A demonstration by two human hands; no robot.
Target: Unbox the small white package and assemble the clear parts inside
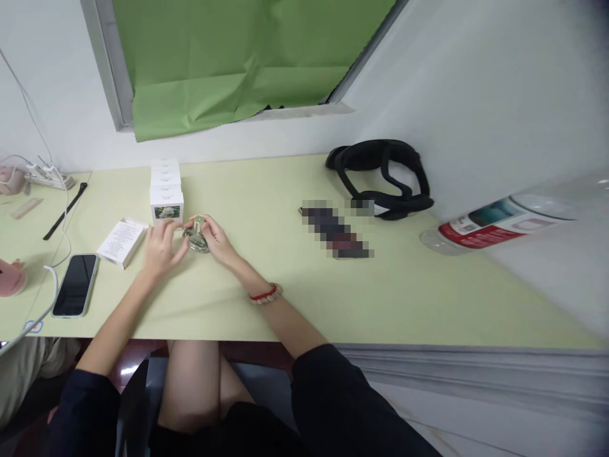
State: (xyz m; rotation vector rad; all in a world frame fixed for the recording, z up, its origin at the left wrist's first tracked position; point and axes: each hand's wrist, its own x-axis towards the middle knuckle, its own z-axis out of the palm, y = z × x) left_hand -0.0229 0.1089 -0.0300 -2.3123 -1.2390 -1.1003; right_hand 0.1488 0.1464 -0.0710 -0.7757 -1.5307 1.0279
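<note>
My right hand [216, 240] pinches a small green-grey plug [198, 222] that has a bundle of coiled cable [197, 242] hanging just below it. On the other side, my left hand [162, 247] has its thumb and fingers apart, with the fingertips close beside the coil; whether they touch it cannot be made out. Behind my hands a row of small white boxes [166, 197] stands on the table, the front one showing a flower picture. A white printed box [122, 242] lies flat to the left of my left hand.
On the yellow-green table [228, 311] lie a phone [76, 285], a black strap [65, 211] and a pixelated dark object [335, 231]. A black headset [383, 178] and a large bottle [499, 222] are at right. White cables, a power strip [50, 176] and a pink cup [10, 278] are at left.
</note>
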